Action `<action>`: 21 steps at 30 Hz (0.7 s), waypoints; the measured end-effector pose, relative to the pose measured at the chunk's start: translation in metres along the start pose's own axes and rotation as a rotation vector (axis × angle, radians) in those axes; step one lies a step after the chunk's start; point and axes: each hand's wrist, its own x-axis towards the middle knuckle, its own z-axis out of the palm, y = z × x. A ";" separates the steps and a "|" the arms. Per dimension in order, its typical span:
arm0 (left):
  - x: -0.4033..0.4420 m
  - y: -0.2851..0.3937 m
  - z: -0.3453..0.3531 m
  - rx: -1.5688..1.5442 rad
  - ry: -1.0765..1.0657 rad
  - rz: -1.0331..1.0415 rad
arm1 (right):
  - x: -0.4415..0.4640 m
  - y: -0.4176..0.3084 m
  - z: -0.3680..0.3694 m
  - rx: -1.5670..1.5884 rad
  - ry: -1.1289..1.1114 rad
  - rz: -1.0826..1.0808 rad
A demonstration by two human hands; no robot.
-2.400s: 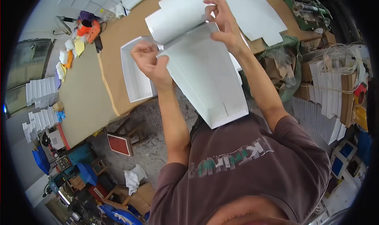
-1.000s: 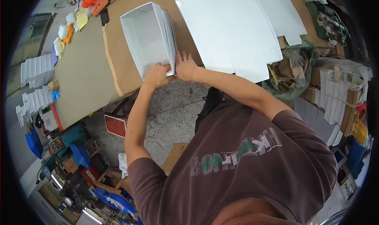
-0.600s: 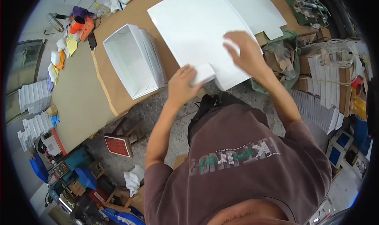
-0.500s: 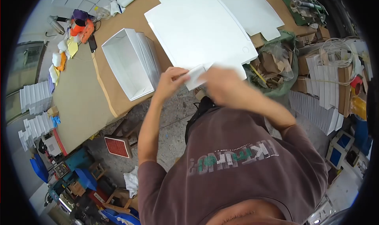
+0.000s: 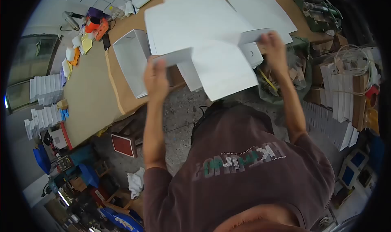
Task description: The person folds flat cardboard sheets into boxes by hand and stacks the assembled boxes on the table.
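Note:
A large white cardboard box blank [image 5: 195, 24] is held tilted up over the table's near edge, one wide flap extending toward my body. My left hand [image 5: 157, 79] is closed on a folded side flap at its left, slightly blurred. At the right, my right hand [image 5: 273, 51] pinches the opposite side flap; its fingertips are partly hidden. Beneath the blank, more white cardboard shows on the table. An open white box [image 5: 131, 63] stands on its side just left of my left hand.
Flat white cardboard sheets [image 5: 266, 12] lie at the back right of the brown table [image 5: 87, 97]. A green sack of scraps [image 5: 285, 81] stands at the right. White box stacks [image 5: 45, 89] line the left; a red-topped stool [image 5: 124, 145] is below.
My hands have moved apart from the near corner to opposite side flaps. The blank is now lifted and tilted, with its side flaps folded and its wide flap toward me.

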 end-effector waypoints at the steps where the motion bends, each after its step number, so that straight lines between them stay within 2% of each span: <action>1: 0.008 -0.028 0.029 0.413 -0.018 0.647 | 0.000 0.001 0.030 -0.166 -0.019 0.222; 2: 0.002 -0.033 0.049 0.704 -0.323 0.830 | -0.004 -0.004 0.052 -0.351 -0.267 -0.084; 3: -0.011 -0.053 0.074 0.857 -0.380 0.865 | -0.014 -0.011 0.064 -0.522 -0.535 -0.394; 5: -0.019 -0.059 0.082 0.747 -0.229 0.846 | -0.032 -0.029 0.074 -0.517 -0.718 -0.293; 8: -0.023 -0.066 0.085 0.667 -0.088 0.827 | -0.047 -0.036 0.055 -0.649 -0.663 -0.676; 10: -0.022 -0.075 0.086 0.712 0.001 0.800 | -0.059 -0.023 0.058 -0.636 -0.773 -0.675; 11: -0.017 -0.070 0.081 0.602 -0.114 0.753 | -0.056 -0.018 0.060 -0.636 -0.817 -0.682; 12: -0.012 -0.059 0.070 0.489 -0.234 0.702 | -0.050 -0.023 0.057 -0.521 -0.756 -0.741; 13: -0.011 -0.050 0.062 0.371 -0.362 0.642 | -0.035 -0.028 0.059 -0.413 -0.757 -0.487; 14: -0.012 -0.044 0.058 0.310 -0.361 0.565 | -0.008 -0.037 0.064 -0.307 -0.750 -0.223; 16: -0.005 -0.037 0.059 0.192 -0.353 0.427 | 0.017 -0.035 0.080 -0.149 -0.670 -0.023; 18: -0.006 -0.059 0.071 0.406 -0.243 0.675 | 0.023 -0.030 0.092 -0.031 -0.545 -0.149; 19: -0.005 -0.070 0.078 0.513 -0.182 0.805 | 0.012 -0.027 0.095 -0.242 -0.379 -0.282; 20: -0.013 -0.068 0.086 0.629 -0.047 0.791 | -0.011 -0.022 0.096 -0.455 -0.211 -0.412; 21: -0.020 -0.064 0.092 0.612 -0.022 0.749 | -0.023 -0.021 0.093 -0.668 -0.044 -0.548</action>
